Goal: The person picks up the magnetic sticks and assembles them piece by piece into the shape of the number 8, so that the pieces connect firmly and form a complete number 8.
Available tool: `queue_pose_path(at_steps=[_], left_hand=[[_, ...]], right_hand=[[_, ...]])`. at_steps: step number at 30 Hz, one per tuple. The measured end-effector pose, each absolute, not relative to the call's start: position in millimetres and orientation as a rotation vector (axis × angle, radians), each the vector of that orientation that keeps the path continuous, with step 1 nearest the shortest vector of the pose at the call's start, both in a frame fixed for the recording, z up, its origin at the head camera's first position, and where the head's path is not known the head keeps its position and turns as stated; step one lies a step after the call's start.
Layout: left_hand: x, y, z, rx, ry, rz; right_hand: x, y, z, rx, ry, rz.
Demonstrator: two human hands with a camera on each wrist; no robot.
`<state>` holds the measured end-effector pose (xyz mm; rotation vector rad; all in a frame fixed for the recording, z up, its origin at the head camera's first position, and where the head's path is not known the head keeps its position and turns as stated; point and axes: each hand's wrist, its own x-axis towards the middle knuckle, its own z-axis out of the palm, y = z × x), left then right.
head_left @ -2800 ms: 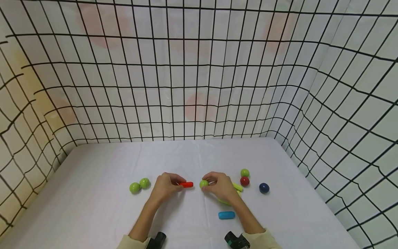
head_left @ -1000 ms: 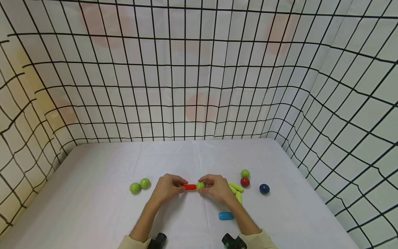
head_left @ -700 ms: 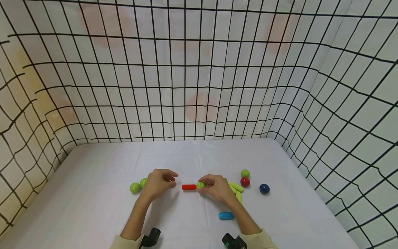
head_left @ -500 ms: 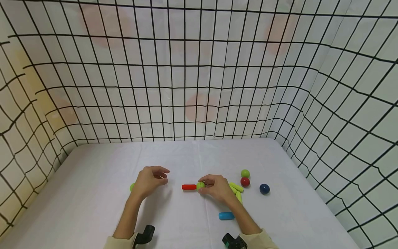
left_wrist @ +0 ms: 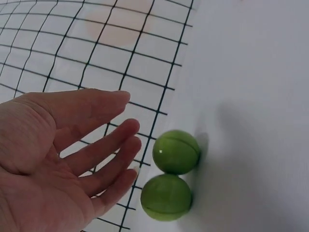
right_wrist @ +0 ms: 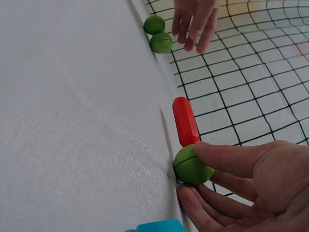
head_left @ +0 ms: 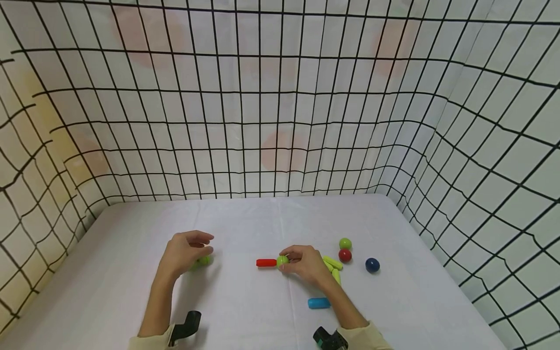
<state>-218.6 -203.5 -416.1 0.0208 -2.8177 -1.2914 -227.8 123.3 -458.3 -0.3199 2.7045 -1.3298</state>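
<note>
Grasp confirmed at right hand [head_left: 308,265]: green ball [head_left: 281,262] pinched in the fingertips, red stick [head_left: 266,263] touching its left side; whether joined cannot be told. Left hand [head_left: 185,253] has let go of the stick and shifted to a pair of green balls [left_wrist: 166,197], suggesting, in judgement, that stick and ball now need one hand only. Its fingers extend loosely, holding nothing, contact not evident. Right forearm slants inward over white tabletop [head_left: 245,311].

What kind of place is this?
Probably a small indoor booth for filming handwork, though I can't be sure. A white-covered table has black grid netting around it, and a small black camera sits on each wrist.
</note>
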Motion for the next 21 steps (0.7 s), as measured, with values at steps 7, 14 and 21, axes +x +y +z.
queue_pose_path(at_steps=[7, 14, 21], left_hand=[[-217, -215, -422, 0.017, -2.887, -1.253], [-219, -225, -429, -0.006, -2.959, -1.224], [-221, -223, -436, -0.027, -2.952, -1.227]], right_hand=[[-228, 123, -458, -0.328, 2.709, -1.322], [-230, 124, -461, -0.345, 2.704, -1.33], [-229, 125, -459, -0.328, 2.696, -1.33]])
